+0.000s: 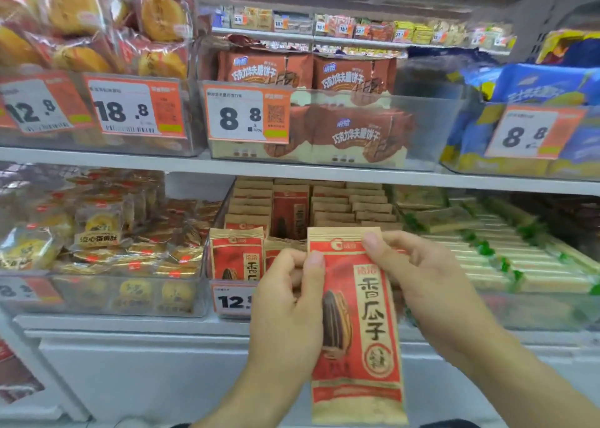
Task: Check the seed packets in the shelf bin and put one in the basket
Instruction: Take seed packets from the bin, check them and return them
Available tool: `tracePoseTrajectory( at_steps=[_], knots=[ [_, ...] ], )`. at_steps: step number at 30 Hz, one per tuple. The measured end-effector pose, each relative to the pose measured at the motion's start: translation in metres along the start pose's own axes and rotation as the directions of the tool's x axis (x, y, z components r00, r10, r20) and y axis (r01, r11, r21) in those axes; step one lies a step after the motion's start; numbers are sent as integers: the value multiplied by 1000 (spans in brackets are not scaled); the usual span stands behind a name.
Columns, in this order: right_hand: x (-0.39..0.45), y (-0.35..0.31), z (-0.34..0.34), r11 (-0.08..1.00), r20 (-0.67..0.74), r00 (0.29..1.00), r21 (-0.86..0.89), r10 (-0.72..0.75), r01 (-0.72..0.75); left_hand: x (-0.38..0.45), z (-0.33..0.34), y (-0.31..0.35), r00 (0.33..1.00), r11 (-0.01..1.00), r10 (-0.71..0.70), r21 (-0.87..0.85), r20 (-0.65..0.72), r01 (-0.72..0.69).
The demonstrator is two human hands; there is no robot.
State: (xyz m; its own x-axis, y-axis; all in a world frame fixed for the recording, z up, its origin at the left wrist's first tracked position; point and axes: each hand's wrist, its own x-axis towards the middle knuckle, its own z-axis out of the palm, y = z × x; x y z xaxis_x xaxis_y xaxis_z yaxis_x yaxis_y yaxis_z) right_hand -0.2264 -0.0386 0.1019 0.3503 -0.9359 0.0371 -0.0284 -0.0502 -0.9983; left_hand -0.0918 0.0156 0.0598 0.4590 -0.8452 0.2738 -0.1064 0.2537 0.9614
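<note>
1. The packet (355,323) hangs upright, face toward the person, clear of the bin (224,265) and in front of it; held that way, I'd say, for reading the front.
2. The left hand (285,307) pinches its left edge, thumb on the face.
3. The right hand (422,275) pinches the top right corner, fingers curled behind.
4. More packets stand in the bin behind. No basket is in sight.
</note>
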Motion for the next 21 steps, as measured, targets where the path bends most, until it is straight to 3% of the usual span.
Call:
tracePoseTrajectory(
  at_steps=[5, 11, 17, 21],
  knots=[
    [2, 31, -5, 982, 13, 995, 165, 95, -96, 5, -5, -10, 994, 998, -65, -2, 86, 66],
    [6, 55, -13, 942, 28, 978, 266, 206, -206, 6, 7, -17, 983, 987, -159, -19, 86, 162],
    [7, 52, -29, 977, 258, 944, -4, 208, -214, 8, 12, -22, 982, 981, -188, -57, -21, 186],
    [2, 54, -41, 954, 480, 824, -169, 300, -249, 13, 9, -22, 979, 982, -177, -86, -97, 169]
  ],
)
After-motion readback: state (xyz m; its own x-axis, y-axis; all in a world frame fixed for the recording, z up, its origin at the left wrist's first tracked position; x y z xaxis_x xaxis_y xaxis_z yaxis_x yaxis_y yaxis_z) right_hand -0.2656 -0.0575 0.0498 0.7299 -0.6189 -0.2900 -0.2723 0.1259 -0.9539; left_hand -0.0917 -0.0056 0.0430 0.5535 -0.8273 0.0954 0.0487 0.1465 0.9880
